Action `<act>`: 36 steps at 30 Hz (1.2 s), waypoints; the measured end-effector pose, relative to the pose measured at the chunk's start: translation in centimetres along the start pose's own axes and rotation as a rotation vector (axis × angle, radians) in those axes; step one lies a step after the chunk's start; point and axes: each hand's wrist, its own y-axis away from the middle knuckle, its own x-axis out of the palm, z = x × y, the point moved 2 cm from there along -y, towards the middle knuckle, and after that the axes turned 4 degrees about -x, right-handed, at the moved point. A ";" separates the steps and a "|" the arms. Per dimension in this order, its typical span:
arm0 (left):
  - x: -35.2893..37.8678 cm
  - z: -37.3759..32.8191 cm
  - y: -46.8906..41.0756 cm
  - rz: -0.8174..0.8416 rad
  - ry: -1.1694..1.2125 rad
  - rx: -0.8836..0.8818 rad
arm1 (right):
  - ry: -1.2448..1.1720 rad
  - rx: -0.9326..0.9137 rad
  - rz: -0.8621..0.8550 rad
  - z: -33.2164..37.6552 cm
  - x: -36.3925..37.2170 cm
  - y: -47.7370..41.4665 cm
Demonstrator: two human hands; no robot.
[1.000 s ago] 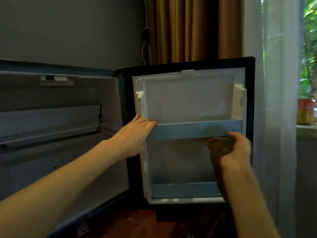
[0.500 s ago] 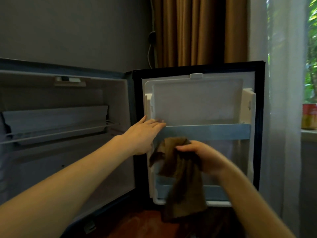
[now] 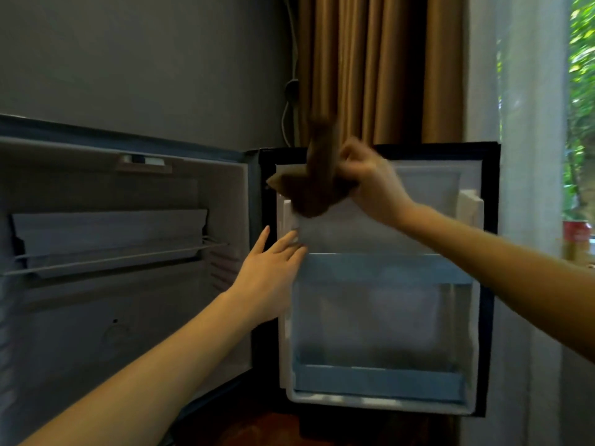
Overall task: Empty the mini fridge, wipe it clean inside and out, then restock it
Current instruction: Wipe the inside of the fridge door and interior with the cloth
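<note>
Right hand (image 3: 363, 175): my fingers bunched round brown cloth (image 3: 317, 185), upper centre of frame, at top-left corner of door liner (image 3: 428, 185). Left hand (image 3: 270, 275): fingers straight, flat on liner edge, centre. Mini fridge (image 3: 128, 310) open at left, nothing visible on shelf. Judgement: spread cloth flatter, wipe top down, brace door against push.

The left hand (image 3: 270, 272) lies flat, fingers straight and together, its fingertips touching the left edge of the fridge door (image 3: 380, 320) at mid height; its forearm stretches in from below the door's left side. The right hand (image 3: 370, 185), blurred, is up by the door's top left, fingers curled round a brown cloth (image 3: 312, 185), forearm slanting across the door's right edge
</note>
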 end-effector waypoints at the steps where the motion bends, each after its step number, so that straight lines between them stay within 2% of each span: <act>1: 0.2 -0.1 0.0 -0.006 0.001 -0.004 | -0.059 -0.021 0.169 0.5 1.5 1.5; 2: 0.5 -0.1 0.1 -0.010 -0.004 -0.010 | -0.175 0.025 0.375 0.8 2.7 2.8; 4: 0.9 -0.2 0.1 -0.023 -0.024 -0.009 | -0.474 0.244 0.726 1.4 3.5 4.4; 5: 0.9 -0.2 0.1 -0.041 -0.016 -0.003 | -0.619 0.387 0.796 1.5 3.2 4.3; 7: 0.7 -0.1 0.1 -0.084 0.026 0.019 | -0.763 0.588 0.757 1.1 2.3 3.7; 10: 0.6 0.4 -0.1 -0.142 0.066 0.051 | -0.570 0.482 0.637 0.9 1.3 2.0; 13: 0.8 0.7 -0.2 -0.152 0.038 0.079 | -0.651 0.440 0.670 2.6 2.9 1.7; 16: 1.2 1.0 -0.3 -0.190 0.067 0.097 | -0.621 0.456 0.650 2.9 3.7 1.2; 22: 1.5 1.3 0.5 -0.410 0.148 0.148 | -0.403 0.423 0.890 3.8 6.2 1.3; 27: 2.2 1.1 0.3 -0.440 0.199 0.038 | -0.575 0.434 0.978 3.6 5.8 1.5; 31: 2.1 1.2 0.0 -0.442 0.195 0.007 | -0.470 0.366 1.122 3.7 5.1 1.2; 34: 2.5 1.2 0.1 -0.439 0.188 -0.014 | -0.381 0.386 1.217 2.5 2.6 2.3; 36: 2.6 1.1 0.1 -0.444 0.197 -0.022 | -0.273 0.428 1.342 1.0 -0.2 3.9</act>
